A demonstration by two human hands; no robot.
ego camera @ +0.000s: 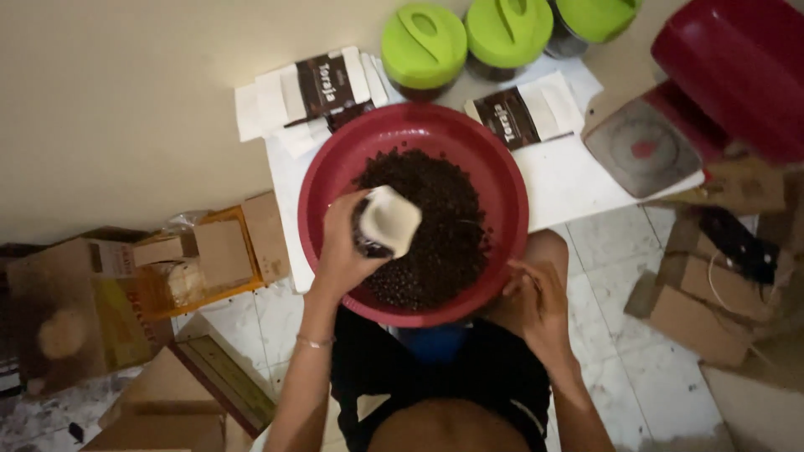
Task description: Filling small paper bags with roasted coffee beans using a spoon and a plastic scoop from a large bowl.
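A wide red bowl (328, 180) full of dark coffee beans (435, 218) rests on my lap and against a low white table. My left hand (343, 251) grips a small white-bottomed cup (387, 221) tilted over the beans, at the bowl's left side. My right hand (536, 303) holds the bowl's near right rim with curled fingers.
On the white table (569, 180) behind the bowl lie two dark-labelled white pouches (523, 113) and three green-lidded jars (424, 43). A grey scale (641, 146) and a red lid (737, 71) sit at the right. Cardboard boxes (209, 251) crowd the tiled floor on both sides.
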